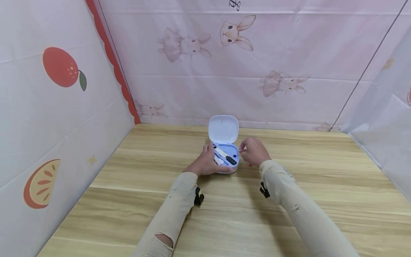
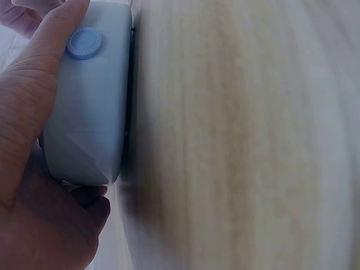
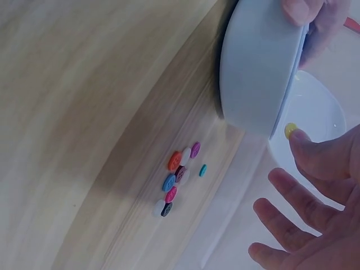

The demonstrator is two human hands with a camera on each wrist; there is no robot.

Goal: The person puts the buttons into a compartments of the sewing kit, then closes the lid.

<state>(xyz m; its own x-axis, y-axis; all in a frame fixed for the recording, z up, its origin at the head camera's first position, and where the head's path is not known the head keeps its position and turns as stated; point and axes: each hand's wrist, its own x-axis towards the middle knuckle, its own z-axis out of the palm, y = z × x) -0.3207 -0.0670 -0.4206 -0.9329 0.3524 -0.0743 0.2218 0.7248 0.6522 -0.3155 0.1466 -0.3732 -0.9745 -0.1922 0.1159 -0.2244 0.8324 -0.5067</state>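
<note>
A light-blue sewing box (image 2: 93, 112) stands on the table with its lid (image 1: 223, 129) raised. My left hand (image 1: 204, 162) grips it at the left, its thumb along the front wall beside a round blue catch (image 2: 84, 44). Inside lie a slim white tool with a black end (image 1: 230, 160) and a small dark round piece (image 1: 234, 156). Beside the box's right edge, my right hand (image 1: 254, 151) pinches a yellow button (image 3: 290, 130) between thumb and forefinger, the other fingers spread. Several loose buttons, among them an orange button (image 3: 175, 161) and a blue button (image 3: 169, 182), lie right of the box.
The wooden table (image 1: 224, 221) reaches back to a pink rabbit-print cloth (image 1: 192, 89). A fruit-print cloth (image 1: 25, 117) hangs along the left side, and another pale cloth (image 1: 385, 125) along the right. Black straps (image 1: 199, 196) show at both wrists.
</note>
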